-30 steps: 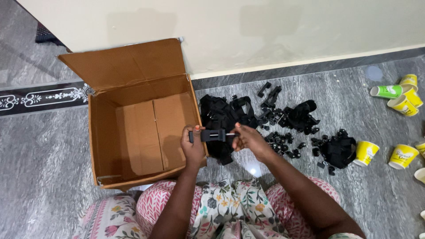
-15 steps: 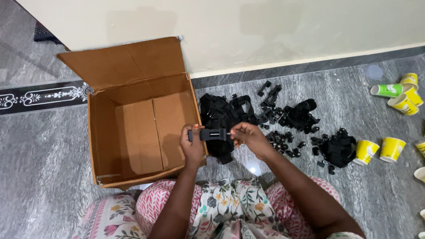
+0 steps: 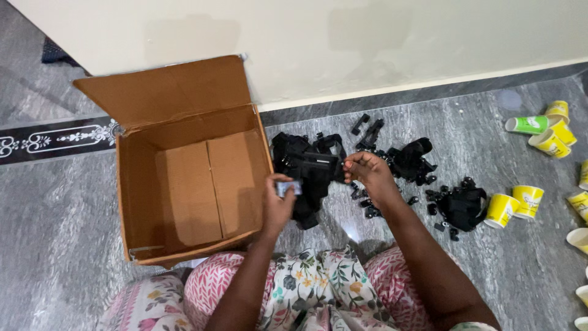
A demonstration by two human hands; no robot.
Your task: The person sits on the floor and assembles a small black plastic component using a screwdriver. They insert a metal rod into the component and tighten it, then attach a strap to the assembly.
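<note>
Gripping a small black clamp part (image 3: 288, 187) in closed fingers of the left hand (image 3: 278, 205), just beside the near right corner of the open cardboard box (image 3: 184, 184). Right hand (image 3: 367, 173) reaching into the heap of black straps and clips (image 3: 318, 162); fingers curled, holding or merely touching cannot be told. More loose black fittings (image 3: 459, 205) farther right, yellow paper cups (image 3: 511, 205) beyond. Risk: loose screws or clips scattering across the grey floor (image 3: 478, 270) if tangled straps snag and drag neighbouring pieces; possible slipping of the small part from a shallow pinch.
</note>
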